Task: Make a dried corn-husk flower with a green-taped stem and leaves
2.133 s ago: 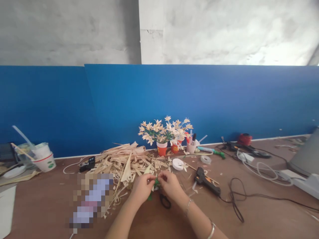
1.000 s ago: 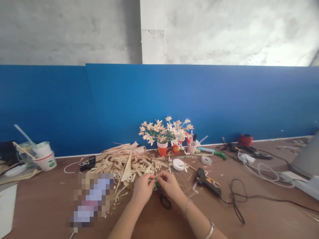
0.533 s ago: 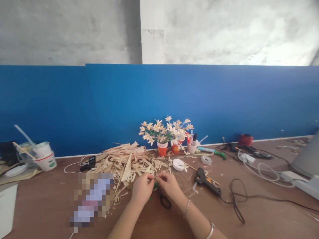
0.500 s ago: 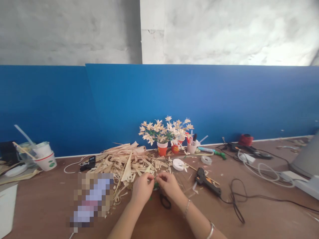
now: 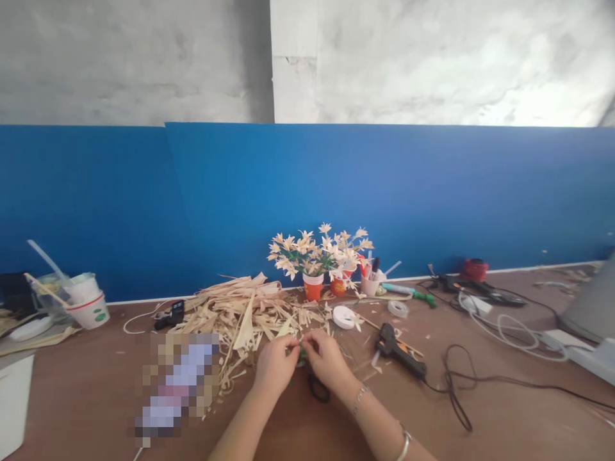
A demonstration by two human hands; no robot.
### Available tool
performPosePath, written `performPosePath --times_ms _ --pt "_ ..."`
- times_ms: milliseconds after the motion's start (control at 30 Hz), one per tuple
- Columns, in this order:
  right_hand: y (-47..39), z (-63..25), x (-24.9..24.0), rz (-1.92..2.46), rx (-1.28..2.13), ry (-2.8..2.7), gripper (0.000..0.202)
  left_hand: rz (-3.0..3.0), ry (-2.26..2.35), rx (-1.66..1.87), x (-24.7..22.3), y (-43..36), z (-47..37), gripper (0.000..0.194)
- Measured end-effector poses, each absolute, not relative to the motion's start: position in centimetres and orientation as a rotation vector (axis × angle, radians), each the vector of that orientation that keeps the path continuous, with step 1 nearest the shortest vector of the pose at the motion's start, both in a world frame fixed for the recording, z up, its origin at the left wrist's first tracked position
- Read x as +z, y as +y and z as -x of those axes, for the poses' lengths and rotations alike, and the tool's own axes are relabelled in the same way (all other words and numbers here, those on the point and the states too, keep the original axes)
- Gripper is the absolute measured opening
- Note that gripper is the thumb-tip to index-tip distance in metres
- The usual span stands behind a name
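The head view shows, at the far left of the desk (image 5: 96,397), a white paper cup (image 5: 89,314) with a red rim. Next comes a purplish object (image 5: 175,390), pixelated beyond recognition, and then a spread heap of pale dry strips (image 5: 250,307).

The left hand (image 5: 276,365) is just in front of that heap, thumb and fingertip drawn together, seemingly on a small green piece (image 5: 302,353). This piece lies between the two hands at mid-desk, mostly covered by fingers; its shape is too small to tell. Compared with half a second ago, the hands have shifted only slightly and a little less green shows beneath them, which suggests that close fingertip work on the same piece continues.

Behind the hands, pale star-shaped flowers (image 5: 303,243) stand in red cups (image 5: 313,289). A black loop (image 5: 321,399) lies on the near side, just beside the right hand (image 5: 329,362). That hand's grip is likewise a pinch, apparently on the same piece. Farther right are a round white disc (image 5: 343,317), a black glue gun (image 5: 403,355) and its looping cable (image 5: 509,382), all untouched.
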State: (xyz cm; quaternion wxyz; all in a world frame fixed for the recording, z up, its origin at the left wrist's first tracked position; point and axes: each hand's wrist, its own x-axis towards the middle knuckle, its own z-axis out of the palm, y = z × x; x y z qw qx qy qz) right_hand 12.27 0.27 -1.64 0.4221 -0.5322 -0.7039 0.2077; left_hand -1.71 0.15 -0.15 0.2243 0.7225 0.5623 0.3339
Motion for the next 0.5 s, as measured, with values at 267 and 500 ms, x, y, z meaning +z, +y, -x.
performPosePath --times_ms 267,500 --pt "0.65 -12.77 -1.11 1.256 0.705 -1.724 0.01 -1.735 1.295 1.012 -1.18 1.06 2.11 0.015" --pt "0.79 -13.04 -0.8 1.165 0.858 -1.719 0.01 -1.406 1.08 0.963 -0.56 0.89 2.27 0.019"
